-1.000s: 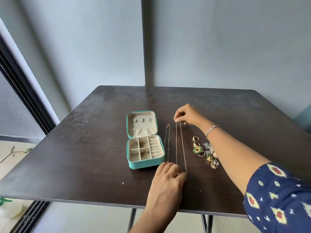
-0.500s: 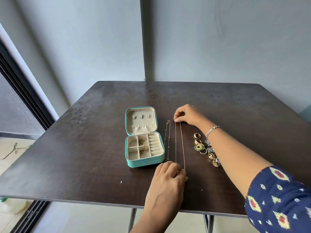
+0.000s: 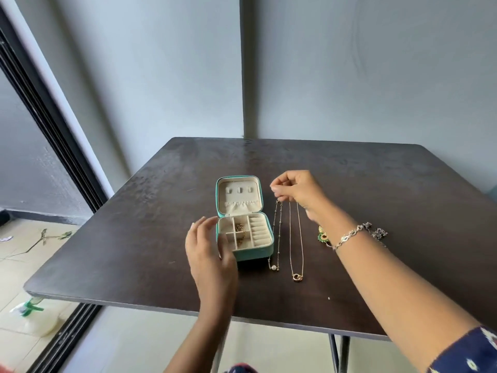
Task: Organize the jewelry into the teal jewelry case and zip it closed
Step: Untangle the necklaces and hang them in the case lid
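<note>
Pinches the pearl necklace [image 3: 278, 232] by its far end with the right hand [image 3: 298, 191] at 2 o'clock of the open teal case [image 3: 254, 252], holds the left hand [image 3: 209, 254], grip wide, at 8 o'clock.

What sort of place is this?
Likely a home room, not a lab: plain grey walls, a dark table set into the corner, a black-framed sliding door with tiled floor beyond.
</note>
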### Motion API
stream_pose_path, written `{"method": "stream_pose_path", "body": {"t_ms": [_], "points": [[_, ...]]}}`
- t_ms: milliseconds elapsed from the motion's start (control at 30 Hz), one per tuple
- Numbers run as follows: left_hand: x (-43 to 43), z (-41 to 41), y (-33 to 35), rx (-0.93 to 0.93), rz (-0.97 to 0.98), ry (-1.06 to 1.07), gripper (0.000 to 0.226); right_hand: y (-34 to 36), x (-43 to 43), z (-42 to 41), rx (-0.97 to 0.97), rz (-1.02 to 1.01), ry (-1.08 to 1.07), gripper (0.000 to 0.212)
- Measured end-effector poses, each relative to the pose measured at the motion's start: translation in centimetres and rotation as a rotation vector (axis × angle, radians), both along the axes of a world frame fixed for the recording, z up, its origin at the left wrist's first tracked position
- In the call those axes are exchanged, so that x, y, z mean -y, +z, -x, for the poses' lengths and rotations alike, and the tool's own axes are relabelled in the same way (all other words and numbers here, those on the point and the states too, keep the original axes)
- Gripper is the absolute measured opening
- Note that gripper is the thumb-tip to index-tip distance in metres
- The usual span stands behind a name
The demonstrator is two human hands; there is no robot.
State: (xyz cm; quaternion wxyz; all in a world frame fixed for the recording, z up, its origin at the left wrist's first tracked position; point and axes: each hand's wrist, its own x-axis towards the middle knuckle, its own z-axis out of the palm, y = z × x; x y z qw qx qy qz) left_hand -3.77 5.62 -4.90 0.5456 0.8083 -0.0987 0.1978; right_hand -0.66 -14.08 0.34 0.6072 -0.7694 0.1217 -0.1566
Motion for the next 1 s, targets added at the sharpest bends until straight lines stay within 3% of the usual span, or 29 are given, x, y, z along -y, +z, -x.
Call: {"method": "stream_pose_path", "body": {"t_ms": [67,133,300,467,600,867,1000], "points": [[-0.3,-1.0,0.3,-0.225,0.102,-0.097,0.025,-0.3,-2.1,0.5,-0.017,-0.081,-0.029,0.018],[-0.5,-1.5,0.5,-0.337,0.150,-0.190,0.026,-0.9,-3.8,1.0,-0.031,-0.123,-0.087,0.014],[-1.2,-2.5,0.6,-0.366,0.120,-0.236,0.044,-2.8,-6.8,1.9,-0.025,-0.177,-0.198,0.031],[-2.6,-4.2,0.5,-0.325,0.064,-0.237,0.049,-3.4,-9.3,2.9,0.002,-0.164,-0.212,0.032],[-3.9,-4.9,-0.1,-0.277,-0.039,-0.226,0.043,-4.7,-10.9,3.0,0.034,0.031,-0.212,0.046],[-4.9,-3.5,-1.4,-0.121,-0.022,-0.266,0.028,-3.5,-11.0,3.6,-0.049,0.648,-0.090,0.025],[-5.2,-3.6,-1.8,-0.108,0.012,-0.286,0.029,-2.2,-11.4,3.3,-0.061,0.911,0.113,0.017]]}}
